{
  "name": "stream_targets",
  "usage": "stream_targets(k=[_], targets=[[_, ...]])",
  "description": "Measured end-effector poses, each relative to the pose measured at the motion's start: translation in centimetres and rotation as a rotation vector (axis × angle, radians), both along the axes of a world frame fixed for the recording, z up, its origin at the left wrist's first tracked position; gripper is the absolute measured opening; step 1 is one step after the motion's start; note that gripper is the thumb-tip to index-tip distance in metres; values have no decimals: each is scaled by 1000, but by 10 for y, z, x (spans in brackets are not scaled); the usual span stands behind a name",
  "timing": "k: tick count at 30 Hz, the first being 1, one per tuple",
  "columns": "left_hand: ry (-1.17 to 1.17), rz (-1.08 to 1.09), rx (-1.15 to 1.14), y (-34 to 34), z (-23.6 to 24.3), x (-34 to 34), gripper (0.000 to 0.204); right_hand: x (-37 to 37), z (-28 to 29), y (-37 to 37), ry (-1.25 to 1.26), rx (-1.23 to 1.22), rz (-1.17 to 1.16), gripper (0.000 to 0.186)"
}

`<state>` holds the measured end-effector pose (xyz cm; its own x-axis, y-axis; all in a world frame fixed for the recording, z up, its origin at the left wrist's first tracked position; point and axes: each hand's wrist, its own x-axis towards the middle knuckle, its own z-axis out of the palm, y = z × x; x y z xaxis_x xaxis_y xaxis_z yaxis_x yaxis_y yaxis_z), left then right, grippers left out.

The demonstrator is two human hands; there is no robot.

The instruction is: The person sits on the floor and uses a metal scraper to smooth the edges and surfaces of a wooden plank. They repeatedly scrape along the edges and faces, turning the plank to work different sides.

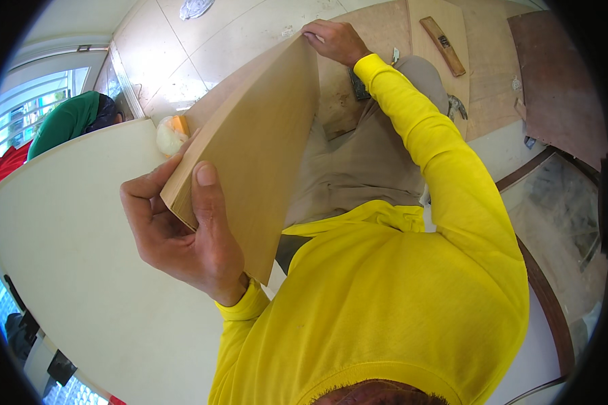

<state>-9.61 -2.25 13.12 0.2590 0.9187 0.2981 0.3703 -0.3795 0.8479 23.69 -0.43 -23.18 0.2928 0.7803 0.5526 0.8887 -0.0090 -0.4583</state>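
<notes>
A light-brown plywood board (pixel 270 148) is tilted up on its edge over my lap, its long narrow edge facing up. My left hand (pixel 189 223) grips the near end, the thumb on the broad face and the fingers around the other side. At the far end, the fingers of my right hand (pixel 338 42) pinch the board's corner. A small dark object (pixel 359 84) shows beneath my right wrist, partly hidden by it.
A wooden hand plane (pixel 442 46) lies on boards at the far right, with a claw hammer (pixel 457 106) near my knee. A brown sheet (pixel 561 88) is farther right. A large whitish panel (pixel 101 256) fills the left; beyond it a person in green (pixel 67 121) bends down.
</notes>
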Motion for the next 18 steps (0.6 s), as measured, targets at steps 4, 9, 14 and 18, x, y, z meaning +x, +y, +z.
stream_targets(k=[4, 9, 14, 18], targets=[[11, -3, 28, 2, -2, 2, 30, 1, 1, -1, -37, 0, 16, 14], [22, -25, 49, 5, -3, 2, 30, 8, 4, 1, -173, -48, 38, 14], [28, -41, 51, 4, -2, 3, 28, 15, 16, 4, -266, -72, 92, 14], [4, -62, 42, 4, -2, 4, 26, 14, 18, 5, -196, -99, 102, 13]])
